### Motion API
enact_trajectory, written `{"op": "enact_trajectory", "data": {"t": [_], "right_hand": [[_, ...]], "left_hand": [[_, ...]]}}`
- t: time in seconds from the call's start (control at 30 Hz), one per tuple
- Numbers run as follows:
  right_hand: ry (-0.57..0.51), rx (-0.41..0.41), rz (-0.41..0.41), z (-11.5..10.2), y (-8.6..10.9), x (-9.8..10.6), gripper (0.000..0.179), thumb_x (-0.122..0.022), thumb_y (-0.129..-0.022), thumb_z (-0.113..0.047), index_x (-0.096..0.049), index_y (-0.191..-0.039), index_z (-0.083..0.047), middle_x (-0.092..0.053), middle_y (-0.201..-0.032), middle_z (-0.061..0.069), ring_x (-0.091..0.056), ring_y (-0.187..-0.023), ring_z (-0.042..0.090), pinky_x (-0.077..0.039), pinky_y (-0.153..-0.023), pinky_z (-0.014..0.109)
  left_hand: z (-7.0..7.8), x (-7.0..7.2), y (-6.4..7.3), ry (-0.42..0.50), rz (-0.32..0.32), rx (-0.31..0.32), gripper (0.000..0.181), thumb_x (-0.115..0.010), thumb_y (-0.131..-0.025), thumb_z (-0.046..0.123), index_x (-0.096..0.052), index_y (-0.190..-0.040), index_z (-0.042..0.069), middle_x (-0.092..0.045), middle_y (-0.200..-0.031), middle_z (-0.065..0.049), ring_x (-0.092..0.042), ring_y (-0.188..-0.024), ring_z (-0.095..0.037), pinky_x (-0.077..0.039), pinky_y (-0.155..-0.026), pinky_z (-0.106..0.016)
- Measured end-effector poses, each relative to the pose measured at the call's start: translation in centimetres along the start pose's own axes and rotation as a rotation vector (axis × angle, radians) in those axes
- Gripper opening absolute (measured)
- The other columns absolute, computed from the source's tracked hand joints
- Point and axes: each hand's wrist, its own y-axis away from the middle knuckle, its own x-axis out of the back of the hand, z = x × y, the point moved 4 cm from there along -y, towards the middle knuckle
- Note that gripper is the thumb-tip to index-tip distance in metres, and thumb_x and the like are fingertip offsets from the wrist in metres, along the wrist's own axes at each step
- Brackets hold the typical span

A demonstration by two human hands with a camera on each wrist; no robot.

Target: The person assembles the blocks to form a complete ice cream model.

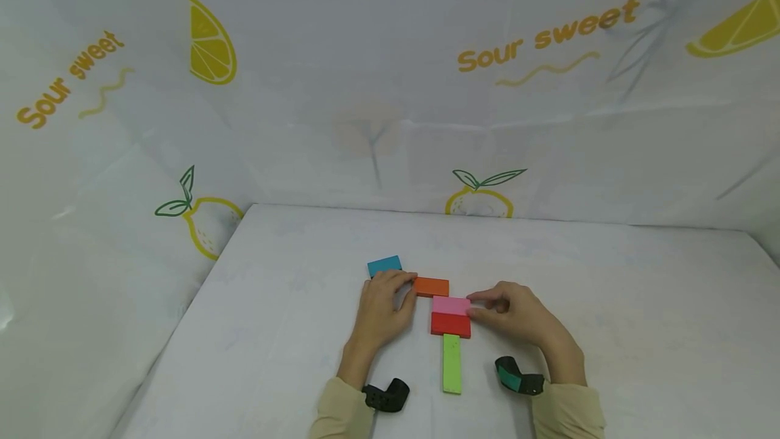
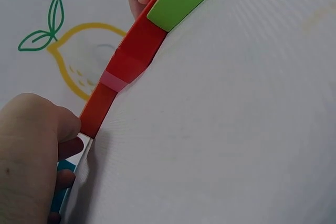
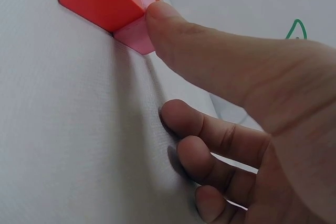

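At the left end of the orange block (image 1: 431, 287), the thumb and forefinger of my left hand (image 1: 382, 307) pinch its edge. My right hand (image 1: 518, 314) holds the right end of the pink block (image 1: 451, 305) between thumb and forefinger. In the right wrist view the thumb presses the end of the pink block (image 3: 137, 36); the forefinger is hidden there and the other fingers are curled near the table. A red block (image 1: 451, 324) lies against the pink one's near side. Below it a long green block (image 1: 451, 364) points toward me.
Beyond my left hand lies a blue block (image 1: 384, 265), partly covered by the fingers. A white cloth covers the table (image 1: 640, 330). Behind it hangs a pale sheet (image 1: 341, 73) printed with lemons and lettering. Black bands (image 1: 390, 395) are on both wrists.
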Motion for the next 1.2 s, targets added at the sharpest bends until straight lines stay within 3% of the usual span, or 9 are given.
{"op": "enact_trajectory", "data": {"t": [0.73,1.2], "right_hand": [[0.007,0.008,0.009,0.15,-0.13,-0.04,0.035,-0.079,-0.087,-0.027,-0.077,-0.118,-0.011,-0.058,-0.085,0.002,-0.048,-0.073,0.017,-0.037,-0.059,0.023],[-0.006,0.019,0.011,0.18,-0.15,0.0,0.034,-0.079,-0.087,-0.028,-0.078,-0.117,-0.011,-0.059,-0.086,0.002,-0.048,-0.073,0.016,-0.037,-0.059,0.023]], "left_hand": [[0.45,-0.76,-0.1,-0.025,-0.031,-0.003,0.025,-0.07,-0.093,0.019,-0.077,-0.116,0.014,-0.077,-0.109,0.001,-0.064,-0.095,-0.017,-0.048,-0.082,-0.032],[0.92,-1.01,-0.26,-0.04,-0.035,-0.038,0.025,-0.071,-0.092,0.019,-0.078,-0.116,0.014,-0.077,-0.108,0.002,-0.063,-0.094,-0.015,-0.049,-0.083,-0.032]]}}
